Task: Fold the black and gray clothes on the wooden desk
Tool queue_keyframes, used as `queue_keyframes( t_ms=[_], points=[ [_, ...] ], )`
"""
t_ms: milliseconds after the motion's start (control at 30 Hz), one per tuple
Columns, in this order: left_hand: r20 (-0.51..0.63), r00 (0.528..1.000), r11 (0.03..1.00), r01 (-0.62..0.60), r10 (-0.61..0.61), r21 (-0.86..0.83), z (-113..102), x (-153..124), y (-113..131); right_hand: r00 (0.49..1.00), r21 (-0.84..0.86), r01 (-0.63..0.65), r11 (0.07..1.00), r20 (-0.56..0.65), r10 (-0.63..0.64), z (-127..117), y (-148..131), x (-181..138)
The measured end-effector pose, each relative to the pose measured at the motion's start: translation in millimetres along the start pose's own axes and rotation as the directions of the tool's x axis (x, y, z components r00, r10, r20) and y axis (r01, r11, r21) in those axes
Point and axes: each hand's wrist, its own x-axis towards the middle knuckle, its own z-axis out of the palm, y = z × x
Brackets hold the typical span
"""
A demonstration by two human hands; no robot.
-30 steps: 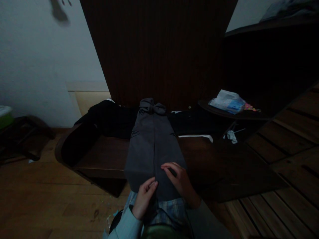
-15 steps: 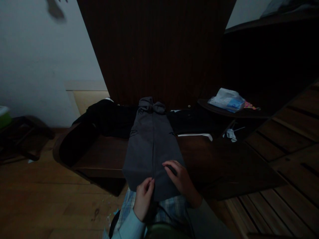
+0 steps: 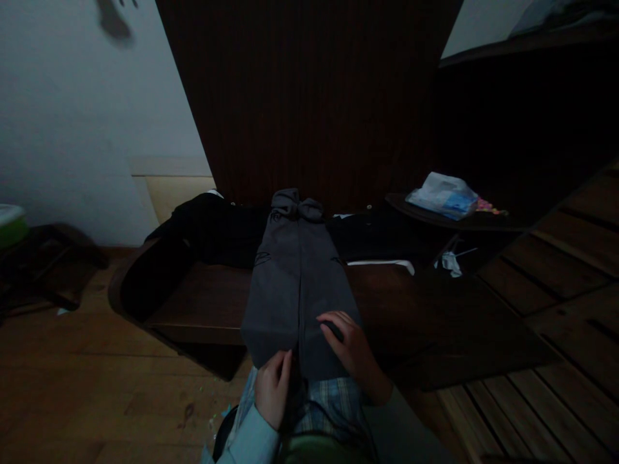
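**Both hands at the near edge of a garment**

A gray garment (image 3: pixel 294 277) lies lengthwise on a dark wooden table (image 3: pixel 435 322), its near end hanging over the edge. The left hand (image 3: pixel 273 388) pinches that near hem with closed fingers. The right hand (image 3: pixel 351 351) rests on the cloth, fingers loose and slightly bent. Black clothes (image 3: pixel 217 232) lie behind.
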Motion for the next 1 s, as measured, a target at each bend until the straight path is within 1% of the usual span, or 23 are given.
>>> queue_keyframes(
  t_ms=[67, 133, 200, 267, 367, 433, 567, 633, 733, 833, 1000],
  points=[
    [-0.111, 0.993, 0.990, -0.020, 0.035, 0.138, 2.3, -1.8, 0.3, 1.000, -0.007, 0.009, 1.000, -0.010, -0.009, 0.5, -0.7, 0.0],
    [-0.206, 0.977, 0.964, -0.005, 0.062, 0.266, 7.1, -1.5, 1.0, 1.000, -0.015, 0.017, 1.000, -0.021, -0.017, 1.1, -1.4, 0.1],
    [-0.256, 0.963, 0.936, 0.008, 0.088, 0.352, 12.6, 0.2, 2.3, 0.999, -0.023, 0.018, 1.000, -0.027, -0.019, 1.5, -2.0, 0.2],
    [-0.279, 0.953, 0.919, 0.001, 0.119, 0.395, 16.5, 2.1, 3.8, 1.000, -0.029, 0.017, 0.999, -0.026, -0.017, 1.5, -2.0, 0.1],
    [-0.299, 0.939, 0.913, -0.039, 0.173, 0.405, 15.8, 3.1, 6.0, 0.999, -0.027, 0.031, 0.999, -0.020, -0.032, 1.0, -0.9, -0.4],
    [-0.309, 0.923, 0.917, -0.098, 0.229, 0.387, 10.8, 2.1, 7.7, 0.999, -0.018, 0.040, 0.999, -0.018, -0.040, 0.7, -0.2, -0.8],
    [-0.331, 0.866, 0.903, -0.259, 0.375, 0.343, -3.0, -1.4, 13.5, 1.000, -0.002, 0.021, 1.000, -0.018, -0.021, 0.1, -1.0, -0.3],
    [-0.335, 0.848, 0.895, -0.303, 0.410, 0.328, -7.7, -1.6, 17.5, 1.000, 0.004, 0.008, 1.000, -0.013, -0.008, 0.0, -2.2, 0.6],
    [-0.306, 0.860, 0.891, -0.302, 0.408, 0.338, -9.2, 2.3, 22.9, 1.000, 0.005, -0.003, 1.000, -0.019, 0.003, 0.5, -3.3, 1.9],
    [-0.278, 0.877, 0.884, -0.274, 0.392, 0.379, -5.8, 9.2, 25.6, 0.999, 0.007, 0.005, 1.000, -0.038, -0.005, 1.4, -3.4, 2.1],
    [-0.318, 0.880, 0.897, -0.224, 0.354, 0.380, -1.9, 14.5, 25.5, 0.999, 0.002, 0.019, 1.000, -0.040, -0.019, 2.4, -2.0, 0.4]
  ],
)
